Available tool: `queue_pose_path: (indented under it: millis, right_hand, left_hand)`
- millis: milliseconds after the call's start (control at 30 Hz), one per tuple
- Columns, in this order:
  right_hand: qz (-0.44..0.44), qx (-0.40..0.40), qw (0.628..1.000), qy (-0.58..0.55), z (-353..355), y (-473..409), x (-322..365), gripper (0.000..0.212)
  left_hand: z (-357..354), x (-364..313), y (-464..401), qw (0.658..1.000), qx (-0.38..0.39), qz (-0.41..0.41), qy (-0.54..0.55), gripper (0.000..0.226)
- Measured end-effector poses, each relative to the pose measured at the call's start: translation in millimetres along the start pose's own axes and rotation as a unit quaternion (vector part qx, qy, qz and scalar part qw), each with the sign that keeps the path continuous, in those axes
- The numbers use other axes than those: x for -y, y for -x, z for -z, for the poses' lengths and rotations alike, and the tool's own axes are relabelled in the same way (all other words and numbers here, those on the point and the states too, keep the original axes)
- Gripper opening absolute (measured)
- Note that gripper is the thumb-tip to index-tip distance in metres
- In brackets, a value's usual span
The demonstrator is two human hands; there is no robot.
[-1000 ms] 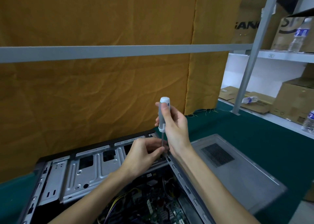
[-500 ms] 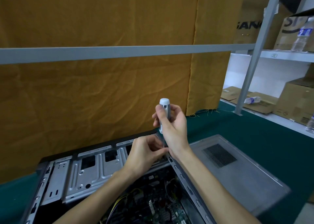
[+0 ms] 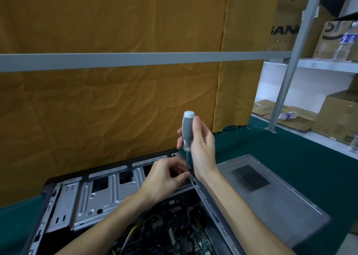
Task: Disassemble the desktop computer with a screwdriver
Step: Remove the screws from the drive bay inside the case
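Observation:
An open desktop computer case (image 3: 100, 194) lies on its side on the green table, showing silver drive bays and the motherboard (image 3: 174, 233) with cables. My right hand (image 3: 201, 148) grips the grey-and-white handle of a screwdriver (image 3: 187, 130), held upright with its shaft pointing down at the case's far right corner. My left hand (image 3: 166, 177) pinches the lower end of the shaft where the tip meets the case frame. The tip and any screw are hidden by my fingers.
The removed grey side panel (image 3: 267, 194) with a vent grille lies to the right of the case. An orange cloth (image 3: 116, 99) hangs behind, crossed by a grey bar (image 3: 135, 60). Shelves at right hold cardboard boxes (image 3: 341, 117) and water bottles (image 3: 346, 41).
My right hand's fingers have shifted round the screwdriver handle, baring more of it. My left hand stays at the shaft. The view has drifted slightly.

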State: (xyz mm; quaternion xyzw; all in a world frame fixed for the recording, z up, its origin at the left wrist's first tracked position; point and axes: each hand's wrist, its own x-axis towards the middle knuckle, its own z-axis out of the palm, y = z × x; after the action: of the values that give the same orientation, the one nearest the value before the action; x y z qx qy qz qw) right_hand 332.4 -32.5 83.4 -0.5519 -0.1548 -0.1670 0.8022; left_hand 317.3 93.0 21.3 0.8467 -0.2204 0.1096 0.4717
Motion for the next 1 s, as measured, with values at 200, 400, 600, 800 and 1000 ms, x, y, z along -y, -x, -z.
queue_pose_path:
  millis: [200,400,600,800,1000]
  right_hand:
    - [0.036,0.011,0.999,0.017,-0.9,-0.7,1.2,0.036]
    - [0.025,0.022,0.999,0.025,-2.0,-0.3,-1.5,0.058]
    - [0.009,0.019,1.000,-0.013,-2.1,-0.5,-0.2,0.059]
    - [-0.043,0.031,0.998,-0.030,-2.2,-1.0,1.6,0.070]
    - [-0.032,0.042,0.999,-0.007,-0.3,0.4,1.0,0.065]
  left_hand:
    - [-1.0,-4.2,-1.2,0.999,-0.020,0.008,-0.026,0.019]
    - [4.2,-0.7,5.3,0.993,0.024,0.015,-0.113,0.006]
    - [6.6,1.2,5.5,0.990,0.027,0.002,-0.139,0.006]
    - [6.1,1.1,5.8,0.990,0.018,0.008,-0.139,0.004]
    - [7.1,-0.8,6.6,0.991,0.018,0.010,-0.133,0.003]
